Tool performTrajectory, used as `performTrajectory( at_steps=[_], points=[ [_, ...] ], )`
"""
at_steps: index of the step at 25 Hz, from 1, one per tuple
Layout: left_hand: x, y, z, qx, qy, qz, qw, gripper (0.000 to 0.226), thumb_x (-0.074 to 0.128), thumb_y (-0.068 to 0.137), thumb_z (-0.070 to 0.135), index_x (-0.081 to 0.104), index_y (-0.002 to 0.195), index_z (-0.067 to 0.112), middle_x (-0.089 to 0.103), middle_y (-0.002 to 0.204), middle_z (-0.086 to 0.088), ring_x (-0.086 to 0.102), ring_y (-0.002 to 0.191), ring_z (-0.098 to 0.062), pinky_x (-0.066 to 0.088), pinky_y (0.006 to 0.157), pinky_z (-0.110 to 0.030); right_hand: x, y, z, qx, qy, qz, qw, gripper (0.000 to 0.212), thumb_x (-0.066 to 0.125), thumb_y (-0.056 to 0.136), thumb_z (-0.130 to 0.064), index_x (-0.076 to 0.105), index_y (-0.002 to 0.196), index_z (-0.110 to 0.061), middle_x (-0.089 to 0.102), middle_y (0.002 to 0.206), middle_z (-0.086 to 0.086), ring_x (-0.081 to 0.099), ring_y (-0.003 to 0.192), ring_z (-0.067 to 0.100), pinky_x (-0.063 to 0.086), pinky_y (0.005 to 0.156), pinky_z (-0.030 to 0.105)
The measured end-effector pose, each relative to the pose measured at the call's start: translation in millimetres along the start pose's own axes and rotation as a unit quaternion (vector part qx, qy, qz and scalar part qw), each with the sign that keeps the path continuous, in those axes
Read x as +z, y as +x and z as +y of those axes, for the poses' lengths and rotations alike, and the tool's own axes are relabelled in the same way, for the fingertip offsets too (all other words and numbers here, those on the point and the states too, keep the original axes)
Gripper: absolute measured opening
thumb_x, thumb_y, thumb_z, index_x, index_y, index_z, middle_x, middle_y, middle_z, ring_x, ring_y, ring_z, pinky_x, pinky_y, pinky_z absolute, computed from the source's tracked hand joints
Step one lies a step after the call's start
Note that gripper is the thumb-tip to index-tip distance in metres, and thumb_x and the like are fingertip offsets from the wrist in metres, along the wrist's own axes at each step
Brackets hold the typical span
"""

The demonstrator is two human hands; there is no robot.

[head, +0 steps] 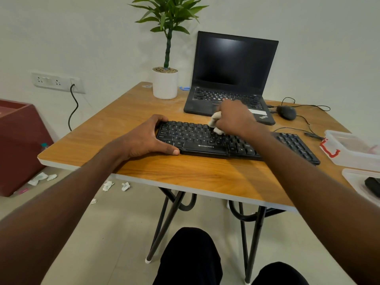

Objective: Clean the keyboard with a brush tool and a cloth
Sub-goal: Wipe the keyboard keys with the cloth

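The keyboard (205,140) lies on the wooden bench (127,112), just in front of the open laptop (232,79), with its long axis running left to right across the person's body. The left hand (148,138) clamps the keyboard's left end, fingers hooked over the far edge and thumb along the near edge, a grip meant to steady it. The right hand (234,118) sits over the keyboard's upper middle rows, its grip closed around a bunched white cloth (216,122) that touches the keys directly beneath it.

So the thing to be cleaned is immediately under the cloth, and the untouched stretch lies both ways along that long axis; the right hand is the one placed to sweep it, most likely sideways along the rows, while the left holds firm. The keyboard's right end, hidden partly by the right forearm, is nearest a clear plastic box (353,149). No brush tool can be picked out with certainty; this looks like the wiping stage.
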State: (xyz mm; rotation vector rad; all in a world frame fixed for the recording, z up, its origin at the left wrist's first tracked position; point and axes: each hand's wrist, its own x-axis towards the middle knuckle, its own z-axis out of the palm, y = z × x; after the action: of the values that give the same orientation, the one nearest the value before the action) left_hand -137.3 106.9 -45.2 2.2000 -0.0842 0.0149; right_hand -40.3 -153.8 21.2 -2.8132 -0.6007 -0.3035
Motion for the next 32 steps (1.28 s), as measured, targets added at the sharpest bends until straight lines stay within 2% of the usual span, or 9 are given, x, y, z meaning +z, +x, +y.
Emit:
performTrajectory(
  at_steps=[6, 8, 11, 14, 16, 19, 23, 27, 32],
  points=[
    [-1, 0, 4, -0.007, 0.006, 0.002, 1.0, 0.132, 0.097, 0.041, 0.071, 0.036, 0.153, 0.037, 0.048, 0.141, 0.012, 0.051, 0.121, -0.003, 0.043, 0.093, -0.02, 16, -12, -39, -0.11, 0.081, -0.02, 0.99, 0.032, 0.071, 0.09, -0.005, 0.081, 0.112, -0.025, 0.075, 0.114, -0.002, 0.062, 0.098, 0.011, 0.043, 0.073, 0.022],
    [-1, -1, 2, -0.007, 0.002, 0.0, 1.0, 0.13, 0.098, 0.044, 0.069, 0.036, 0.153, 0.037, 0.047, 0.143, 0.011, 0.049, 0.125, -0.006, 0.042, 0.095, -0.022, 3, -14, -24, -0.087, 0.051, -0.043, 0.994, 0.03, 0.069, 0.091, -0.007, 0.08, 0.112, -0.026, 0.074, 0.111, -0.002, 0.06, 0.093, 0.01, 0.045, 0.069, 0.023],
    [-2, 0, 3, -0.008, 0.003, 0.002, 1.0, 0.133, 0.096, 0.039, 0.072, 0.036, 0.153, 0.037, 0.047, 0.144, 0.01, 0.049, 0.128, -0.009, 0.042, 0.102, -0.026, -21, -15, 3, 0.006, -0.05, -0.052, 0.997, 0.026, 0.072, 0.093, -0.021, 0.076, 0.118, -0.025, 0.073, 0.116, 0.004, 0.064, 0.099, 0.022, 0.057, 0.082, 0.041],
    [0, -1, 2, -0.008, 0.004, 0.003, 1.0, 0.133, 0.095, 0.04, 0.072, 0.035, 0.153, 0.036, 0.047, 0.146, 0.009, 0.048, 0.132, -0.012, 0.042, 0.103, -0.027, -24, -24, 6, 0.064, -0.155, -0.008, 0.986, 0.031, 0.069, 0.097, -0.021, 0.063, 0.125, -0.012, 0.065, 0.111, 0.01, 0.062, 0.099, 0.028, 0.053, 0.083, 0.043],
    [0, -1, 2, -0.008, 0.01, 0.004, 1.0, 0.133, 0.095, 0.039, 0.073, 0.036, 0.153, 0.037, 0.047, 0.147, 0.008, 0.049, 0.132, -0.011, 0.042, 0.1, -0.024, -13, -27, -5, 0.016, -0.1, 0.009, 0.995, 0.024, 0.069, 0.096, -0.018, 0.066, 0.119, -0.012, 0.065, 0.103, 0.006, 0.062, 0.093, 0.024, 0.057, 0.083, 0.041],
    [-1, 0, 3, -0.011, 0.01, 0.004, 1.0, 0.136, 0.095, 0.036, 0.077, 0.036, 0.152, 0.038, 0.047, 0.147, 0.008, 0.048, 0.132, -0.012, 0.043, 0.102, -0.027, -1, -30, -18, -0.055, 0.058, -0.043, 0.996, 0.026, 0.071, 0.09, -0.011, 0.078, 0.112, -0.024, 0.075, 0.109, 0.002, 0.067, 0.097, 0.017, 0.06, 0.084, 0.04],
    [-1, 1, 0, -0.008, 0.007, 0.004, 1.0, 0.133, 0.095, 0.037, 0.074, 0.037, 0.151, 0.038, 0.048, 0.144, 0.009, 0.049, 0.13, -0.012, 0.044, 0.097, -0.024, -12, -29, 3, 0.024, -0.034, 0.013, 0.999, 0.024, 0.075, 0.091, -0.026, 0.075, 0.114, -0.019, 0.072, 0.105, 0.002, 0.066, 0.093, 0.02, 0.058, 0.079, 0.04],
    [-1, 2, 1, -0.008, 0.016, 0.006, 1.0, 0.132, 0.094, 0.038, 0.073, 0.036, 0.151, 0.038, 0.046, 0.147, 0.008, 0.047, 0.133, -0.014, 0.045, 0.1, -0.028, -20, -35, 30, 0.135, -0.109, 0.059, 0.983, 0.027, 0.072, 0.094, -0.023, 0.063, 0.117, -0.011, 0.068, 0.111, 0.009, 0.063, 0.095, 0.029, 0.054, 0.078, 0.042],
    [-1, 2, -1, -0.009, 0.02, 0.008, 1.0, 0.13, 0.095, 0.038, 0.074, 0.037, 0.15, 0.04, 0.046, 0.148, 0.007, 0.048, 0.134, -0.015, 0.046, 0.105, -0.032, 10, -36, 4, 0.033, 0.052, 0.065, 0.996, 0.015, 0.071, 0.094, -0.018, 0.073, 0.108, -0.017, 0.07, 0.098, -0.001, 0.064, 0.084, 0.015, 0.05, 0.066, 0.028]
  ],
)
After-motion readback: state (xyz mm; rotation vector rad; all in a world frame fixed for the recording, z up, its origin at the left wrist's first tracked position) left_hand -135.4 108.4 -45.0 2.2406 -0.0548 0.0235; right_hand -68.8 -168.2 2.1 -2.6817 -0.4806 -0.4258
